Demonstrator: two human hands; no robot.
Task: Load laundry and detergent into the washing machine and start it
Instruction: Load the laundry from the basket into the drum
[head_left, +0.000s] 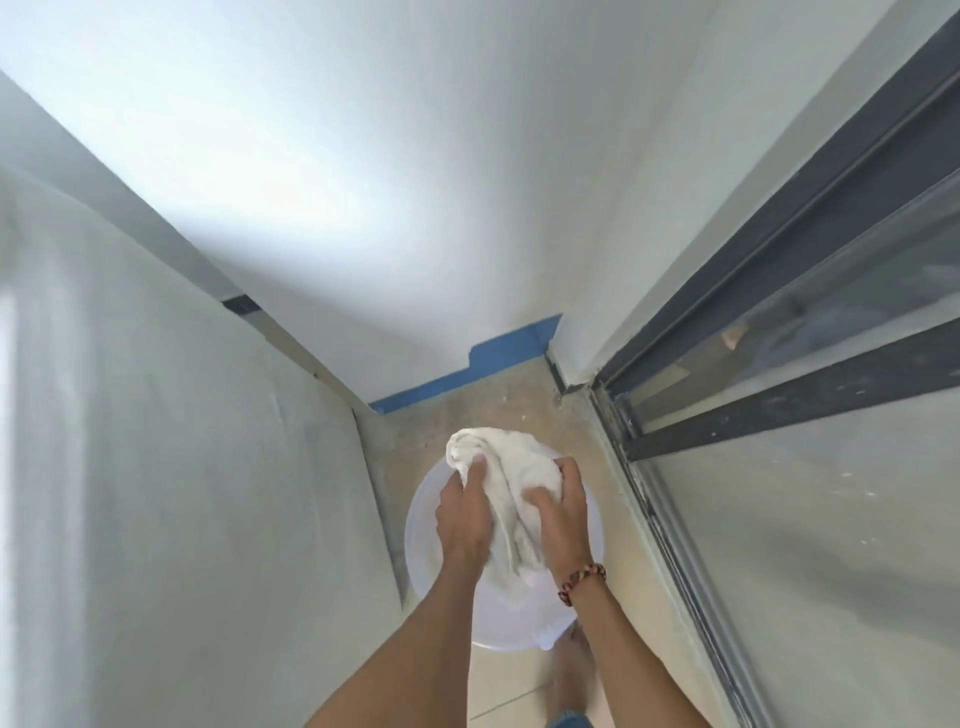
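While you leaned over the white basin (423, 525) beneath your hands, the bunched white cloth (511, 467) sat between them, above its rim. Your left hand (465, 514) and right hand (558, 514) each clutched a fold of it, a beaded bracelet (582, 582) circling the right wrist.

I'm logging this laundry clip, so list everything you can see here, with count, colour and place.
Crumpled white cloth: one, white, held over the basin.
Round white plastic basin: one, translucent white, on the floor under the hands.
Beige tiled floor: one, beige, dusty, bottom centre.
Blue strip: one, blue, along the base of the far wall.
White plaster walls: white, far side and left.
Dark grey sliding glass door frame: one, dark grey, right side.
Beaded bracelet: one, red and dark, on the right wrist.
Left hand: one, gripping the cloth.
Right hand: one, gripping the cloth.
Washing machine: not in view.
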